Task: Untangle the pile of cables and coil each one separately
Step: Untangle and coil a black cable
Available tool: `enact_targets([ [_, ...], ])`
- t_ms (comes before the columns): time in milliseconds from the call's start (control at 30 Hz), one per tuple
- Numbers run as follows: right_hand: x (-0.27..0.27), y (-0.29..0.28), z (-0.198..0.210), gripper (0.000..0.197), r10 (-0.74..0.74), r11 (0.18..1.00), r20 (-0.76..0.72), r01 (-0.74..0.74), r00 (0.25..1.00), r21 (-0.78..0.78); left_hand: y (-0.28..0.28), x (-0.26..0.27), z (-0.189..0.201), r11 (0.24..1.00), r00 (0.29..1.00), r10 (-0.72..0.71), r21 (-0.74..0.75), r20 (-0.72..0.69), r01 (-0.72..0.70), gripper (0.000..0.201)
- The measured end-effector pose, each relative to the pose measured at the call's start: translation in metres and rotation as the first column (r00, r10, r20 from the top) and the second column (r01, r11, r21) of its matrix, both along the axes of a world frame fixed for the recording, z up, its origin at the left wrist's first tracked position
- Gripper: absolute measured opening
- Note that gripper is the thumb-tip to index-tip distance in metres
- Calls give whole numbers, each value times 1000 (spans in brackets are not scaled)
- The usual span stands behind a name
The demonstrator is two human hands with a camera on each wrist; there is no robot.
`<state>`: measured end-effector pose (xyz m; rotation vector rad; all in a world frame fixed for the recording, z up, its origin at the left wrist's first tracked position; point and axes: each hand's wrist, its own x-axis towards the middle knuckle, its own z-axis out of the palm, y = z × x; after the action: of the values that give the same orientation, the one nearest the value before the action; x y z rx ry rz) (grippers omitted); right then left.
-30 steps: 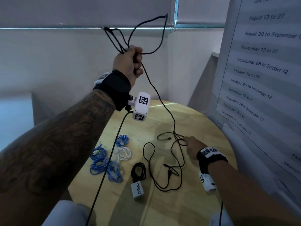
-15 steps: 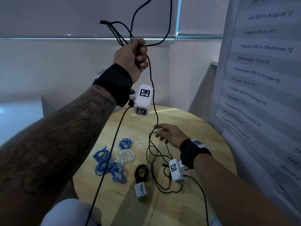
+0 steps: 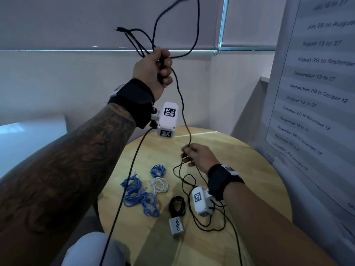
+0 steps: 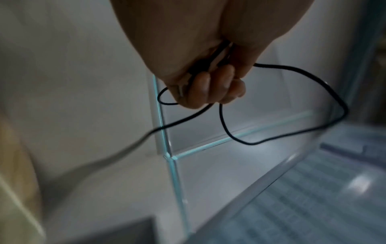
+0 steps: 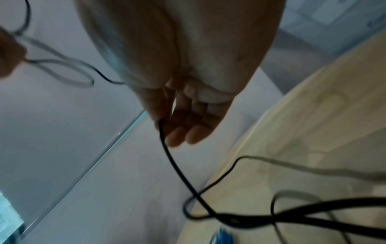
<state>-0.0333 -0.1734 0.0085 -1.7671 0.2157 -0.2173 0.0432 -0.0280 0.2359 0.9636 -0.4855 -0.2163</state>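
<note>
- The left hand [image 3: 153,70] is raised high above the round wooden table [image 3: 240,169], fingers curled tight around several loops of the thin black cable [image 3: 182,112]; loose loops and a plug end stick up out of the fist.
- From that fist the cable drops straight down to the right hand [image 3: 196,156], held above the table's far half; thumb and forefinger pinch the strand, the other fingers loosely extended.
- Below the right hand the rest of the cable lies in slack, crossing loops on the table's right part.
- On the table's left part sit coiled blue cables [image 3: 140,194] and, touching them, a small white coil [image 3: 159,185]; towards the near edge lies a coiled black cable [image 3: 177,205] with a grey adapter block [image 3: 176,226] at its near end.
- A printed date schedule [image 3: 315,89] hangs on the wall right of the table.
</note>
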Motion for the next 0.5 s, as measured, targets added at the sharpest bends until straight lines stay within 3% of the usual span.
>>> enact_targets([
  [67, -4, -24, 13, 16, -167, 986, 64, 165, 984, 37, 6, 5, -17, 966, 987, 129, 213, 91, -146, 32],
  [133, -10, -48, 31, 13, -302, 952, 122, 292, 945, 96, 4, 9, -50, 851, 964, 171, 463, 205, -249, 34],
  [233, -16, -69, 61, 14, -331, 941, 169, 312, 928, 131, -14, 1, -112, 659, 975, 2, 733, 223, -169, 27],
  [367, -23, -70, 90, 10, -297, 954, 238, 279, 925, 108, -53, -29, -164, 599, 975, -138, 799, 172, -56, 16],
  [500, -38, -62, 102, 12, -216, 968, 302, 164, 928, 189, -80, -42, -177, 669, 988, -65, 741, 144, -64, 18],
])
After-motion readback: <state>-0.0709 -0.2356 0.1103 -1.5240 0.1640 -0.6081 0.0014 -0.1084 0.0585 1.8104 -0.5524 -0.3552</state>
